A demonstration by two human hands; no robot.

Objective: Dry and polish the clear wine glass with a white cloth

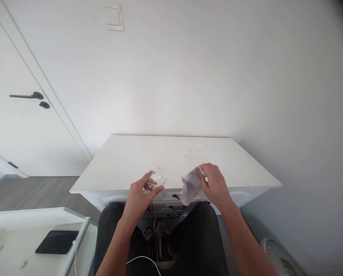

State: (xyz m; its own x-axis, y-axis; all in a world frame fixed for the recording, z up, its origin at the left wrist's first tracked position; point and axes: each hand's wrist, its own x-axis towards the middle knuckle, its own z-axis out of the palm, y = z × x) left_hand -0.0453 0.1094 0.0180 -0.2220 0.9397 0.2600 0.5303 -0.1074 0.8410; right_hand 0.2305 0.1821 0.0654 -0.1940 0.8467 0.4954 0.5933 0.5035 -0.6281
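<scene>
My left hand [144,193] is closed around a clear glass [160,179], which is tilted over the front edge of the white cabinet. Its open rim points to the right and away from me; the fingers cover its lower part. From my right hand [213,182] hangs a pale, crumpled cloth [191,186], pinched between thumb and fingers. The cloth droops in front of the cabinet's edge, a short gap to the right of the glass. Wet-looking spots [195,154] lie on the white cabinet top [134,153] beyond the cloth.
Drawers with dark handles [175,208] face my knees, and shoes [157,234] stand below. At lower left, a dark tablet-like slab [56,242] lies on a white surface beside a white rail [76,247]. A white cable [144,257] crosses my lap. Walls border the cabinet behind and right.
</scene>
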